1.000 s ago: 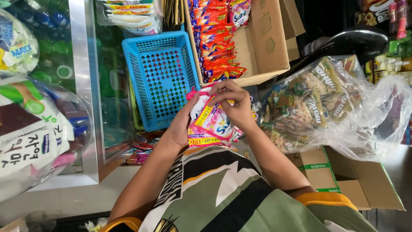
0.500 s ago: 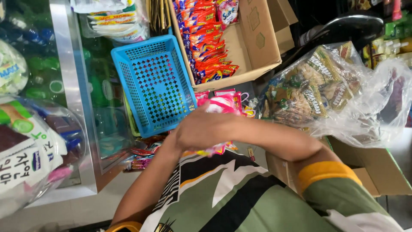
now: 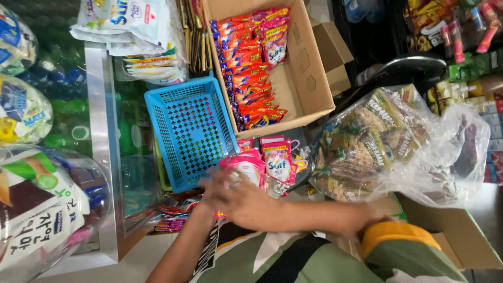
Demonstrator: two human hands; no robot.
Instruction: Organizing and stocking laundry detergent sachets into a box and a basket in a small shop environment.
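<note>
A bundle of pink sachets sits just right of the blue plastic basket, and one pink-and-blue sachet stands up behind it. My right hand reaches across from the right, blurred, and closes over the near end of the bundle. My left hand comes up from below and is mostly hidden under the right one, so its grip does not show. A sliver of pink packet pokes out beneath the hands.
An open cardboard box of red and orange sachets stands behind the basket. A clear bag of snack packets bulges at the right. A glass-topped cooler and bagged goods fill the left. Another carton sits at the lower right.
The hands held a pink sachet strip up in front of the basket. My right arm has since swung across to the left and the hands have dropped lower over the bundle.
</note>
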